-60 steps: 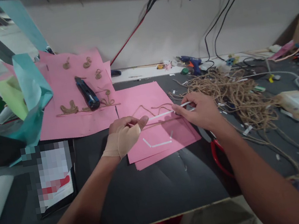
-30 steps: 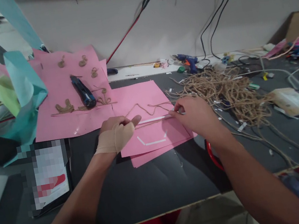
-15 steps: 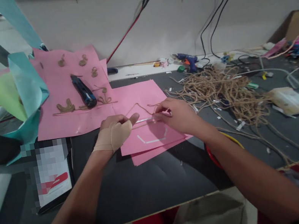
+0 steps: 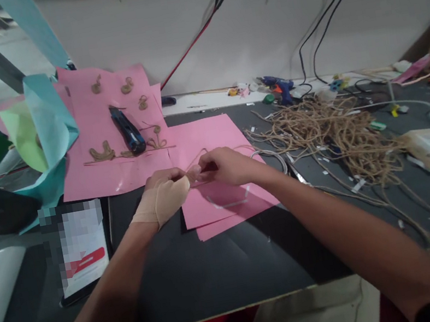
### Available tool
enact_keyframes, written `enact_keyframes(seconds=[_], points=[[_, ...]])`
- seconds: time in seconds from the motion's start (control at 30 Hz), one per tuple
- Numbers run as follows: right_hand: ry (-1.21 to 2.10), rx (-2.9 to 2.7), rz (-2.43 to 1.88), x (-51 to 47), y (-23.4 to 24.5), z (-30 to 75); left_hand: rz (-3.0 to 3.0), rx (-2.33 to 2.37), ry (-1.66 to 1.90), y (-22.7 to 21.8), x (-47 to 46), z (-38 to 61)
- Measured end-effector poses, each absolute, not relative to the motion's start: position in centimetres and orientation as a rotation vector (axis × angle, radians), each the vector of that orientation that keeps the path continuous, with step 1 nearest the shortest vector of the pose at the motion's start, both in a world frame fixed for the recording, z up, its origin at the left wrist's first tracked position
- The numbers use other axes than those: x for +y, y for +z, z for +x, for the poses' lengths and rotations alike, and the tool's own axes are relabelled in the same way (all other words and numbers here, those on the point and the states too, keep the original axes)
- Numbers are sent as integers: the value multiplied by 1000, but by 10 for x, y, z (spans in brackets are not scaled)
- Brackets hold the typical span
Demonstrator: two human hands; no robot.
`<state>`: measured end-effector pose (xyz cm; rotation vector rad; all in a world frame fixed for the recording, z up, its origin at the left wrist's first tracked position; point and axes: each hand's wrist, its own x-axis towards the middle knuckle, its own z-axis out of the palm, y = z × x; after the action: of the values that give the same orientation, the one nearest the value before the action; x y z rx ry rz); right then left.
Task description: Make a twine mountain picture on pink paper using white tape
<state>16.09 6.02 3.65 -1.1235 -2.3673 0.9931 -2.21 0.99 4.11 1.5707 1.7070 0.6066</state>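
Note:
My left hand (image 4: 163, 195), wrapped in a tan bandage, rests closed on the left edge of a pink paper sheet (image 4: 215, 139). My right hand (image 4: 222, 166) meets it fingertip to fingertip over the sheet, fingers pinched; what the two hands pinch is hidden between them. A thin jute string (image 4: 198, 157) loops on the pink sheet just behind the hands. White strips (image 4: 228, 203) in an angular outline lie on the sheet under my right wrist.
A tangled jute pile (image 4: 326, 130) lies right of the sheet. A blue utility knife (image 4: 128, 130) and small jute knots sit on a second pink sheet (image 4: 116, 167) at the left. Coloured papers (image 4: 37, 131), a phone (image 4: 81, 251), a glue gun (image 4: 279, 86), cables.
My right hand slid left along the white strip from the sheet's right side until it touched my left hand. The strip no longer shows between them. My left hand stayed put.

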Motion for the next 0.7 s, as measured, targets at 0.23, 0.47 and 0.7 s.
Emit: enact_keyframes(seconds=[0.23, 0.47, 0.7], points=[[972, -2433, -1198, 61, 37, 159, 1598, 1731, 603, 44, 8, -20], [989, -2508, -1180, 65, 39, 159, 2007, 1779, 828, 40, -21, -24], [918, -2632, -1219, 65, 46, 149, 2339, 1756, 765, 21, -63, -32]])
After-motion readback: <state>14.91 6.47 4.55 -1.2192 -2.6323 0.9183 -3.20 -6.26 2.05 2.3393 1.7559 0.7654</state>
